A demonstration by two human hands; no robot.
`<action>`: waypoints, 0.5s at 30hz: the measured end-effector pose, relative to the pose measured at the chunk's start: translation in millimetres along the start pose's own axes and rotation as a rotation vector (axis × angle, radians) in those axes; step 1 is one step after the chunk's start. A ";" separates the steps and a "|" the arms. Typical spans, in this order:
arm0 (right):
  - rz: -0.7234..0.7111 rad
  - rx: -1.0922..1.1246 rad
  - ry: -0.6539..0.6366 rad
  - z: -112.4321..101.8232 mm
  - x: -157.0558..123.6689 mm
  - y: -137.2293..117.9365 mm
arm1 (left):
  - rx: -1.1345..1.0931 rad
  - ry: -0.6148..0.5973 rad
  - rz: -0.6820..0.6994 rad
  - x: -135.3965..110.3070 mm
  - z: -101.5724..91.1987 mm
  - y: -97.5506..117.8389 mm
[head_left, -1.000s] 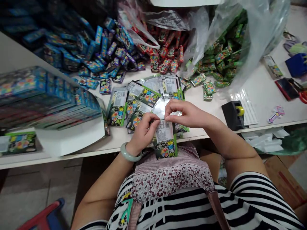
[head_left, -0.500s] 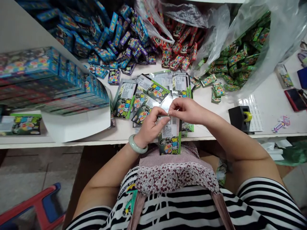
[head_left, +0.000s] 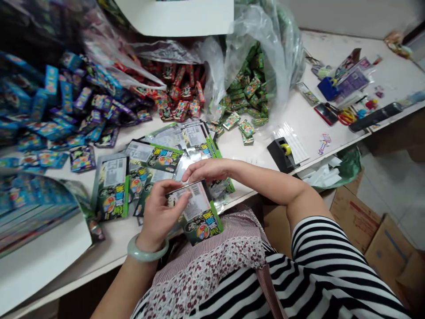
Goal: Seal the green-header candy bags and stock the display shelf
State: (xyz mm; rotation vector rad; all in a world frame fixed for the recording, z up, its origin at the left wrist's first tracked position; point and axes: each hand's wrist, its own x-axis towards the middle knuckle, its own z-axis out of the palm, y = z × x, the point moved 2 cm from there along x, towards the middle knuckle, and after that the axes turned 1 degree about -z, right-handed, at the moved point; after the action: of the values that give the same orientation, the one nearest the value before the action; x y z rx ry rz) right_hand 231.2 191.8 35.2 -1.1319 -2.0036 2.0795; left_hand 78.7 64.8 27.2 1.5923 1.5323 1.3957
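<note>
My left hand [head_left: 159, 215], with a pale green bangle at the wrist, grips a green-and-black printed packet [head_left: 199, 215] with a white barcode label, held at the white table's front edge [head_left: 109, 248] over my lap. My right hand [head_left: 207, 169] hovers just above the packet's top edge, fingers stretched flat and together, holding nothing I can see. Beyond the hands lies a spread of similar green packets [head_left: 149, 166].
Heaps of small boxes cover the back: blue ones [head_left: 59, 106], red ones [head_left: 175, 95], green ones in a clear plastic bag [head_left: 252, 88]. A black tape dispenser [head_left: 282, 153] stands to the right. Stacked blue cartons [head_left: 29, 208] sit left. Cardboard boxes [head_left: 375, 235] lie on the floor.
Both hands were pinching the packet's top. Now the right hand has let go and flattened above it, the left keeps it tilted, and the view has swung right.
</note>
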 end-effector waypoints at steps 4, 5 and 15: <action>-0.064 -0.286 0.580 -92.1 -21.1 31.7 | 0.027 0.240 -0.156 3.0 -27.8 -12.0; -0.005 -0.424 0.800 -117.8 -28.7 41.6 | 0.027 0.322 -0.203 3.6 -33.8 -14.6; 0.249 -0.405 1.058 -198.6 -49.9 97.7 | -0.112 0.528 -0.451 8.5 -43.9 -22.9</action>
State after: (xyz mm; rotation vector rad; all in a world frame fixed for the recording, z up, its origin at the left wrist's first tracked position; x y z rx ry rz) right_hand 413.4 319.9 -7.7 -2.0230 -1.7291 0.7222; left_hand 28.6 65.7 24.1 0.7623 1.9121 1.6641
